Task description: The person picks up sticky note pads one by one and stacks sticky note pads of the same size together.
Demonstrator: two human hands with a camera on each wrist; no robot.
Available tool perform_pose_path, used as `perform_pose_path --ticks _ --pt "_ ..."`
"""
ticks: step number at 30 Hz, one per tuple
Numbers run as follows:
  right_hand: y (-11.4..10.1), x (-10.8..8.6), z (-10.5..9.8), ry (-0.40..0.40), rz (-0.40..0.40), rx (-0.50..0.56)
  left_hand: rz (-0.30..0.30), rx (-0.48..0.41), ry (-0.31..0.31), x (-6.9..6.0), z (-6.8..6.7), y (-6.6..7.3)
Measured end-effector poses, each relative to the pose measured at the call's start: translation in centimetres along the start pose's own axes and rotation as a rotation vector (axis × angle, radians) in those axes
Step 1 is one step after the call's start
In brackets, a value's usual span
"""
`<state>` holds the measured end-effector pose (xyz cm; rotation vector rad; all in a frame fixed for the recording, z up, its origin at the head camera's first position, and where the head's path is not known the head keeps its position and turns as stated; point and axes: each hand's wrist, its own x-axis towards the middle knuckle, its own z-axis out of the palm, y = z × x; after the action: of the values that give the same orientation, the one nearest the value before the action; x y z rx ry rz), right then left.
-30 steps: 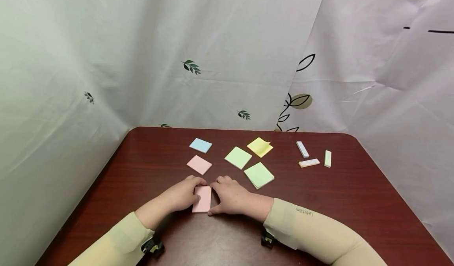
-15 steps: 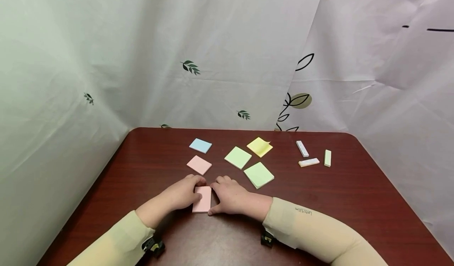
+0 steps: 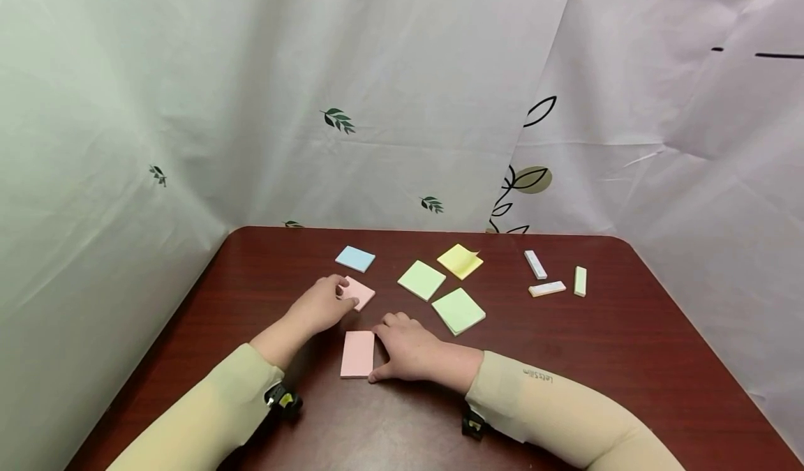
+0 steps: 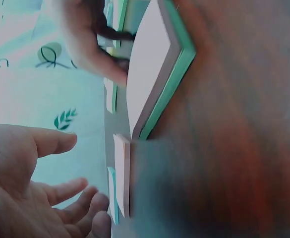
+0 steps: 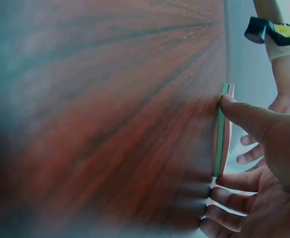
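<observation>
The left grip (image 3: 320, 305) is spread, thumb apart from loosely bent fingers, over the left part of the pink pad (image 3: 361, 294); whether the tips touch it, I cannot tell. The right grip (image 3: 405, 349) holds the stack (image 3: 358, 354) by its right side, thumb at the near corner and forefinger at the far one, the other fingers resting beyond. The stack lies flat, long side running away from the person, pink on top with green beneath in both wrist views. It sits just nearer the person than the pink pad, apart from it.

Farther out, the blue pad (image 3: 355, 259) lies behind the pink pad. To the right are the far green pad (image 3: 421, 280), the near green pad (image 3: 458, 311) and the yellow pad (image 3: 460, 262), whose top sheet curls up at one corner. Well to their right lie a white strip (image 3: 535, 264), a yellow-edged strip (image 3: 548, 288) and a pale green strip (image 3: 581, 281), near one another. All rest on the dark red worktop (image 3: 628, 359). Behind hangs a pale sheet (image 3: 402, 59) printed with leaves.
</observation>
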<state>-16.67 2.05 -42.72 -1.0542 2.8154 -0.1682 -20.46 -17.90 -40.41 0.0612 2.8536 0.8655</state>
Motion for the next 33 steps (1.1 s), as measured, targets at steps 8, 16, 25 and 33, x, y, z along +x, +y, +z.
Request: perform_pose_path --ticks 8,16,25,33 --pt "0.0 0.0 0.1 -0.007 0.005 0.000 -0.097 0.075 0.005 1.9 -0.1 -0.9" --pt "0.0 0.0 0.0 -0.009 0.002 -0.005 -0.097 0.121 0.000 2.7 0.4 -1.6" --pt "0.0 0.0 -0.2 -0.005 -0.002 -0.014 -0.071 0.182 -0.008 2.4 0.4 -1.1" --pt "0.0 0.0 0.0 0.004 -0.006 -0.011 -0.054 0.162 -0.008 2.4 0.4 -1.0"
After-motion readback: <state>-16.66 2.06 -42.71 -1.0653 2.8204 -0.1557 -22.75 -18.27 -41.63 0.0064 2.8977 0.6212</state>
